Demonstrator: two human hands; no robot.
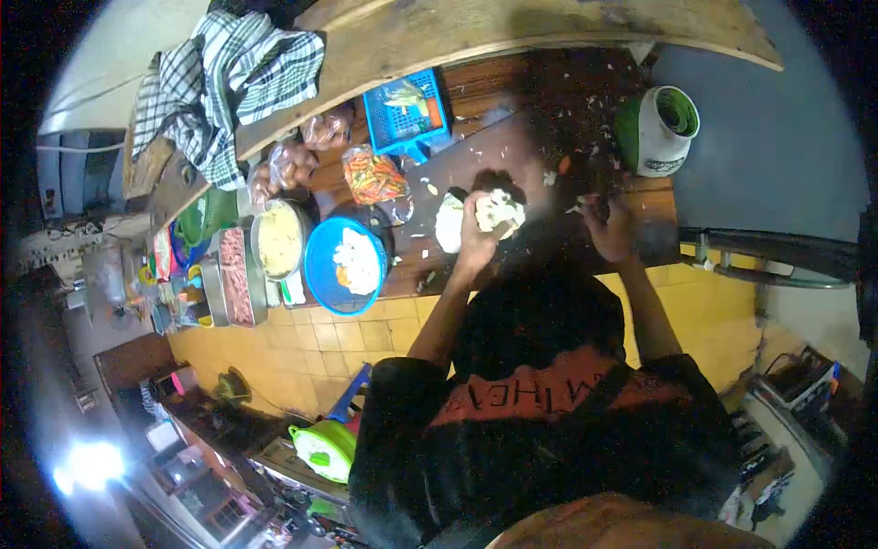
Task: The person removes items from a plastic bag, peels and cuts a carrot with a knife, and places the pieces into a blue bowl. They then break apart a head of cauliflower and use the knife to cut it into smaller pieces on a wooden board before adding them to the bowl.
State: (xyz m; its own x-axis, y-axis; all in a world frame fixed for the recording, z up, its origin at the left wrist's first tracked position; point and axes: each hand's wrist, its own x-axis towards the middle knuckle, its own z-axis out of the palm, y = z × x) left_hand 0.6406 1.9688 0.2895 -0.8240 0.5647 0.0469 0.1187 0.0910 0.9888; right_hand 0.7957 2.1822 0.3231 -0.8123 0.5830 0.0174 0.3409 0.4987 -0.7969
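Observation:
My left hand (476,242) is closed around a piece of cauliflower (499,212) over the dark tabletop (476,151). Just left of that hand, a second pale vegetable piece (449,222) rests on the surface. My right hand (611,231) is over the right part of the table, apart from the cauliflower. Its fingers are curled together, and a small pale bit shows at their tips, too small to name. Left of both hands stands a blue basin (315,265) with white vegetable pieces (358,261) and something orange inside.
A blue basket (373,119) and a bag of cut orange and green vegetables (375,178) stand behind. Further left are a bowl of pale food (279,240) and a tray of pink sausages (235,274). A white-and-green container (666,137) sits at right. A wooden shelf (549,26) overhangs the back.

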